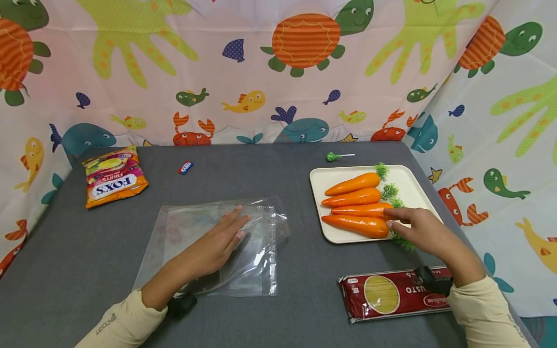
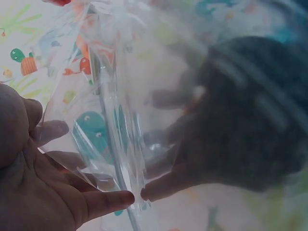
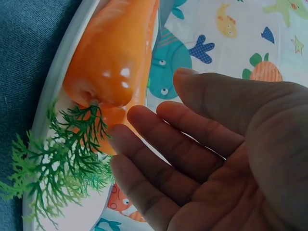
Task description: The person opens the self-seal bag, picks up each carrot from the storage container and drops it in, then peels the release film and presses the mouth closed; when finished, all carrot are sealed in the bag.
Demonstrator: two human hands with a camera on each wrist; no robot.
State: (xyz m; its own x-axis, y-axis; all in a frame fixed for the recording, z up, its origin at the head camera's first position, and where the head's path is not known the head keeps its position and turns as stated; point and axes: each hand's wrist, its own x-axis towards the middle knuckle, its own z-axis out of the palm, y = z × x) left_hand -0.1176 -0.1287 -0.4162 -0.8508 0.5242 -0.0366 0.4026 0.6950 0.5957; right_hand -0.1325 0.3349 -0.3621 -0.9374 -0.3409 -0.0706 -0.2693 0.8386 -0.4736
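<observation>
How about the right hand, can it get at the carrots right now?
Probably yes: the right hand is already close by the leafy ends of the carrots, with nothing apparently in between.

Viewing remotely, I record a curtained-off tabletop workspace: cloth printed with sea animals (image 1: 278, 89) screens the grey table (image 1: 309, 314); room type undeterminable.

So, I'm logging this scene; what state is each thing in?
Plastic bag: spread out, nothing visible inside
Four carrots: side by side on the tray, green tops attached
Tray: loaded with the carrots
Pasta pack: no opening visible
Fox's bag: no opening visible
Small candy: wrapped
Lollipop: lying down, wrapping unclear
Left hand: fingers extended, on the plastic bag
Right hand: fingers relaxed, at the carrots
</observation>
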